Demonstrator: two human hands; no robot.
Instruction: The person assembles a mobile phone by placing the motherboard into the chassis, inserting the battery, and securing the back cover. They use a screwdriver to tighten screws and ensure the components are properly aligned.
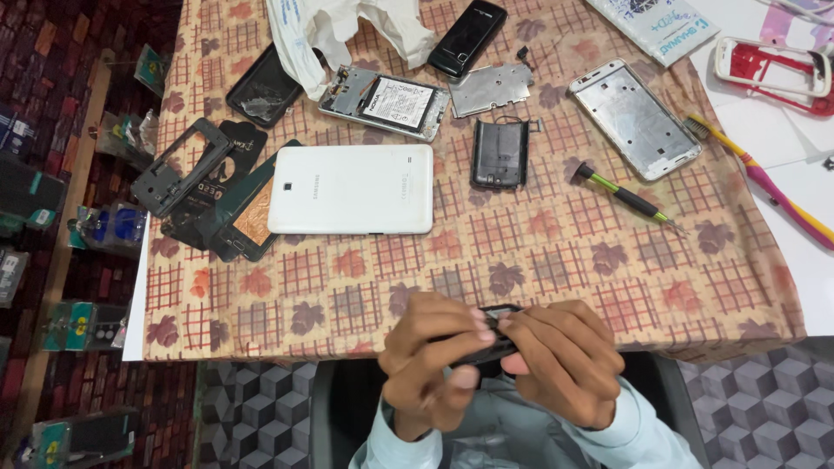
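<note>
Both my hands are at the near edge of the table, closed around a small black phone part (pixel 497 314). My left hand (pixel 432 365) grips it from the left with thumb underneath. My right hand (pixel 565 358) pinches it from the right, fingertips on its top edge. Most of the part is hidden between my fingers. On the patterned tablecloth (pixel 556 269) beyond lie a white tablet back (pixel 352 188), a black phone cover (pixel 499 154) and a green-and-black screwdriver (pixel 625 196).
An opened phone with its battery showing (pixel 387 100), a black handset (pixel 467 36), a metal plate (pixel 491 89), a silver phone frame (pixel 634 118), dark frames (pixel 187 169), a white cloth (pixel 334 30), a toothbrush (pixel 764 178) and a red-and-white frame (pixel 773 71) are spread over the table. Packaged items lie on the floor at left.
</note>
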